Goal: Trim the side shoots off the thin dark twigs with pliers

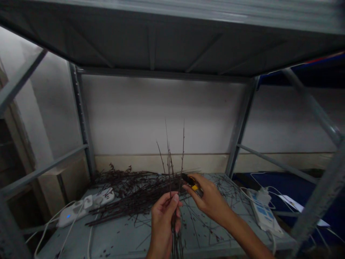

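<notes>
My left hand (pixel 165 212) is closed around a small bunch of thin dark twigs (pixel 176 241). Their stems hang below the fist, and several slender tips rise above it. In my right hand (pixel 211 196) is a black and yellow tool (pixel 194 185), perhaps pruning shears or a cutter; the grip hides much of it. The tool's dark end is beside one upright twig (pixel 183 144), and I cannot tell whether it touches. Behind both hands a large heap of dark branches (pixel 140 194) lies across the shelf.
Twig scraps litter the grey metal shelf (pixel 121 237). A white power strip (pixel 81 210) with cords lies at the left, another power strip (pixel 265 216) at the right. Metal posts (pixel 242 126) and an upper shelf (pixel 161 43) frame the space before a pale wall (pixel 161 108).
</notes>
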### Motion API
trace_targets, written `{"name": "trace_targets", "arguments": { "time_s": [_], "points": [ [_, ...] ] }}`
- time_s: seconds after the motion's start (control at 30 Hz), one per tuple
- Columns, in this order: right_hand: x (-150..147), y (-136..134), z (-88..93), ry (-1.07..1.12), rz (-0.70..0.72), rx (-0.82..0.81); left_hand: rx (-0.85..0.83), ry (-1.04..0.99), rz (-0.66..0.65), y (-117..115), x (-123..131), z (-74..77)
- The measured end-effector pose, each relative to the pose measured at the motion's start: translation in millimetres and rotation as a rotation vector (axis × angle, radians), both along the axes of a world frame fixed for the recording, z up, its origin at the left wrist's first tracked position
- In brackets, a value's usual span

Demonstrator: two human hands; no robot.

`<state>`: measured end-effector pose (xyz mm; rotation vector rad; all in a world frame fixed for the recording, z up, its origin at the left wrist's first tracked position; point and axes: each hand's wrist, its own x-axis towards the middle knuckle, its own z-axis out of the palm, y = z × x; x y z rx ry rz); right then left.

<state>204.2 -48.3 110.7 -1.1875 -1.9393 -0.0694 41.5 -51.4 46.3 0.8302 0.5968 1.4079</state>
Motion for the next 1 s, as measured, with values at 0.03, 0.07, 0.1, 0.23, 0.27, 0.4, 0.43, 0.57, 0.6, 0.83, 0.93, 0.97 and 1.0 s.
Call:
{"name": "trace_targets", "arguments": {
  "time_s": [0.03,0.07,0.1,0.23,0.27,0.4,0.43,0.57,0.6,0.83,0.93,0.97,1.0],
  "points": [
    [7,2,2.4,-0.093,-0.004,0.048,-0.011,-0.009,-0.004,-1,0,1.5],
    [13,5,5.4,-0.191,-0.009,0.091,-0.019,-0.018,-0.008,-3,-1,2.7],
    [19,7,8.9,-0.287,-0.016,0.126,-0.025,-0.027,-0.016,-4,-1,3.6],
    [30,12,22.6,-0.561,-0.055,0.243,-0.028,-0.067,-0.077,-7,-2,4.9],
    [30,12,24.6,-0.605,-0.051,0.271,-0.026,-0.078,-0.096,-8,-2,5.1],
    [28,13,24.4,-0.677,-0.021,0.380,-0.031,-0.100,-0.137,-10,-4,7.8],
    [27,14,22.8,-0.674,-0.018,0.407,-0.035,-0.104,-0.138,-11,-4,9.0],
    [27,16,15.3,-0.648,-0.005,0.500,-0.053,-0.119,-0.118,-16,-5,13.6],
    [27,17,13.6,-0.636,-0.005,0.512,-0.058,-0.120,-0.110,-16,-5,14.3],
    [1,11,14.3,-0.149,-0.036,0.157,-0.076,-0.135,-0.037,-9,-4,10.5],
    [-16,6,24.6,0.274,-0.044,-0.072,-0.087,-0.140,-0.029,-4,-3,7.7],
    [-21,4,28.7,0.383,-0.030,-0.128,-0.087,-0.133,-0.033,-3,-3,7.1],
    [-25,4,32.8,0.460,-0.010,-0.171,-0.087,-0.121,-0.037,-2,-3,6.7]
  ]
}}
